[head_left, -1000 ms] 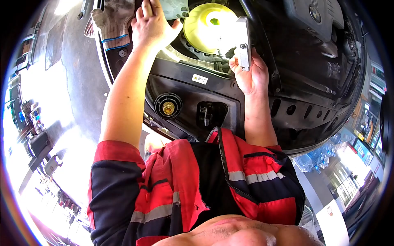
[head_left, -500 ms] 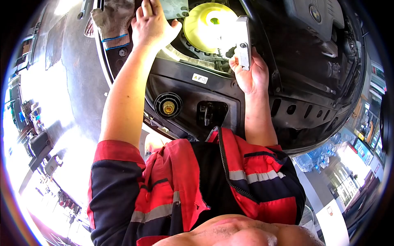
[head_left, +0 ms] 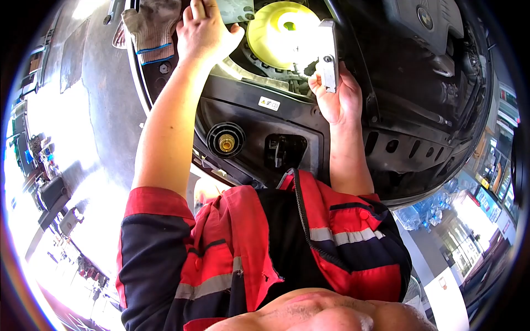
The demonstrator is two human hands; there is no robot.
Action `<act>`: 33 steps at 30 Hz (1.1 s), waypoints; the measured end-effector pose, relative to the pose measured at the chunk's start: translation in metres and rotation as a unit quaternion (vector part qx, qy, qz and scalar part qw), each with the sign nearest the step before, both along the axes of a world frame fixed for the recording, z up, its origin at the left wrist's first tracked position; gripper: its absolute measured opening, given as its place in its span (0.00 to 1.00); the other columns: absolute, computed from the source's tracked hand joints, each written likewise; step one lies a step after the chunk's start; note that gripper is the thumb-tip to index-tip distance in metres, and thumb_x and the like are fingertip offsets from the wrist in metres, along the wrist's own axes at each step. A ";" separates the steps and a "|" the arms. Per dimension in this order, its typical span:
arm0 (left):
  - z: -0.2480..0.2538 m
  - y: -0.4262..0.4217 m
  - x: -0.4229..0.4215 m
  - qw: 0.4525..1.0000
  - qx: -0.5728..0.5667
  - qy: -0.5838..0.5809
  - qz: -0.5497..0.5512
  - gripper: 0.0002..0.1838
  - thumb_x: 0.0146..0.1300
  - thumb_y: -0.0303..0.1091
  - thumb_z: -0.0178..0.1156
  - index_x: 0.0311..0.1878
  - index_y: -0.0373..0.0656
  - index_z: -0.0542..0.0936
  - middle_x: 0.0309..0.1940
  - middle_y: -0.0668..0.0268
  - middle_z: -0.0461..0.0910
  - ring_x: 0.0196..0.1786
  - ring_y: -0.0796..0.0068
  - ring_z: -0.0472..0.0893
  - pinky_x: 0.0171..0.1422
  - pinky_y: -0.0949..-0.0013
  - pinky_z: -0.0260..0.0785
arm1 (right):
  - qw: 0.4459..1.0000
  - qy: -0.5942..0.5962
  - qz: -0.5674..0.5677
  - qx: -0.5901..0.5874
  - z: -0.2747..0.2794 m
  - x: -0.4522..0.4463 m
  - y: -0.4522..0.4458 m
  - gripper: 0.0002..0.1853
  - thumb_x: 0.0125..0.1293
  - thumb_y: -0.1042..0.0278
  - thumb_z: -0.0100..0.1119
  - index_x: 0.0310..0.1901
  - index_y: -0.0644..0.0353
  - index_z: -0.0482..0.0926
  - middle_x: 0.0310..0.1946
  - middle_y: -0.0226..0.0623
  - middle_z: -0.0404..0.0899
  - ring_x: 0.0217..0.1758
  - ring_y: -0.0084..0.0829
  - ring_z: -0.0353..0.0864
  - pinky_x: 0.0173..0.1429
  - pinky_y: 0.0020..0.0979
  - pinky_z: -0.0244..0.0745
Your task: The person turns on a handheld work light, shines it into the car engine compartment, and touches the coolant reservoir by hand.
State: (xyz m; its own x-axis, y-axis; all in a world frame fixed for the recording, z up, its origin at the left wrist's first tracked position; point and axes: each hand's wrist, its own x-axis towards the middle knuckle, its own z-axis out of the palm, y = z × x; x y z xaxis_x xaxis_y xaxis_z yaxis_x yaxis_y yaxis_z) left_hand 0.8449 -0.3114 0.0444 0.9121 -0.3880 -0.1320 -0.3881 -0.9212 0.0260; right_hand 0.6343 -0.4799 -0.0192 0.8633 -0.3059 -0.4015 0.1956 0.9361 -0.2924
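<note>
My left hand (head_left: pixel 203 34) lies palm down at the edge of the engine bay, fingers stretched out and thumb apart, with no object visible in it. A pair of knit work gloves (head_left: pixel 152 33) lies just left of it. My right hand (head_left: pixel 339 99) is closed round the lower end of a flat work light (head_left: pixel 327 60), held upright. Its glare falls on a round, yellow plastic part (head_left: pixel 270 33) with a small opening, to the left of the light. A pale, mottled sheet (head_left: pixel 236 11) sits between my left hand and the yellow part.
The dark front panel (head_left: pixel 259 121) of the car runs below my hands, with a round black fitting (head_left: pixel 226 140) and a square opening (head_left: pixel 285 151). An engine cover (head_left: pixel 425 22) with a BMW badge is at upper right. Plastic bottles (head_left: pixel 425 212) stand beyond the car.
Both hands and the light keep nearly the same place. The view has shifted very slightly.
</note>
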 end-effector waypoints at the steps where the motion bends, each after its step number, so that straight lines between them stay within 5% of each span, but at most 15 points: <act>1: 0.000 0.000 0.000 1.000 0.002 0.001 0.001 0.53 0.59 0.52 0.59 0.77 0.31 0.44 0.78 0.45 0.46 0.79 0.49 0.51 0.81 0.53 0.48 | 1.000 0.004 0.001 -0.003 0.000 0.000 0.000 0.14 0.76 0.65 0.45 0.52 0.63 0.77 0.42 0.38 0.80 0.42 0.29 0.76 0.53 0.37 0.70; 14: -0.003 0.000 0.000 1.000 -0.012 -0.006 0.004 0.53 0.59 0.52 0.60 0.77 0.32 0.45 0.78 0.45 0.47 0.79 0.50 0.51 0.81 0.54 0.47 | 1.000 -0.002 0.004 -0.002 -0.002 0.000 -0.001 0.14 0.76 0.64 0.44 0.51 0.63 0.77 0.41 0.37 0.80 0.42 0.30 0.77 0.53 0.37 0.71; 17: -0.003 0.001 0.000 1.000 -0.016 -0.010 0.003 0.53 0.59 0.52 0.60 0.77 0.32 0.45 0.78 0.45 0.47 0.79 0.50 0.51 0.81 0.54 0.48 | 0.998 -0.051 0.037 0.000 -0.023 -0.005 -0.009 0.15 0.75 0.61 0.48 0.56 0.56 0.79 0.50 0.33 0.85 0.52 0.32 0.80 0.57 0.40 0.67; 33: -0.003 -0.001 0.000 1.000 -0.007 -0.009 0.004 0.53 0.58 0.52 0.60 0.77 0.31 0.45 0.78 0.45 0.48 0.79 0.50 0.52 0.81 0.54 0.48 | 0.997 -0.061 0.036 -0.003 -0.019 -0.005 -0.007 0.16 0.76 0.60 0.47 0.56 0.57 0.79 0.51 0.33 0.85 0.53 0.32 0.80 0.56 0.40 0.67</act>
State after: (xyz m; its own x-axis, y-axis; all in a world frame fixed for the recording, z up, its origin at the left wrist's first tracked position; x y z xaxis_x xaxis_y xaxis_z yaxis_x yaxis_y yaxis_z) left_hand 0.8447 -0.3120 0.0411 0.9172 -0.3831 -0.1098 -0.3819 -0.9236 0.0319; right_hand 0.6296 -0.4874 -0.0386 0.9253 -0.2435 -0.2907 0.1625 0.9473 -0.2762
